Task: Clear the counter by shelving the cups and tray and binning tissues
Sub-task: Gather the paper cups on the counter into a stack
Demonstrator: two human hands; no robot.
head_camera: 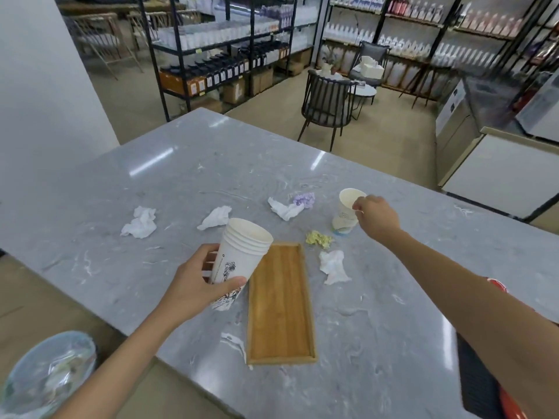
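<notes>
So the left hand (pixel 198 275) is wrapped round a nested stack of white paper cups with black line drawings (pixel 239 261), thumb across the front and fingers behind, holding it tilted with the open mouth facing up and right, just above the near-left part of the grey marbled counter (pixel 90 237). My guess is the tilt is there so the next cup can drop straight in. The right hand (pixel 375 217) is out at the far side pinching the rim of a single white paper cup with a blue-green base (pixel 344 211) between thumb and fingertips; can't tell if that cup is touching the counter or already lifted a bit, but it leans. A rim pinch makes sense for something that light.

Between the two arms lies the long wooden tray (pixel 279 303), empty, not yet shelved. Crumpled stuff is scattered around it: white tissues (pixel 140 223) to the left and middle, a lilac wad (pixel 304 199) beside one white tissue, a yellow wad (pixel 319 238) near the single cup, another white one just right of the tray. Bottom left there's a bin lined with clear plastic (pixel 48 370), just below the counter edge, handy for sweeping the tissues in later.
</notes>
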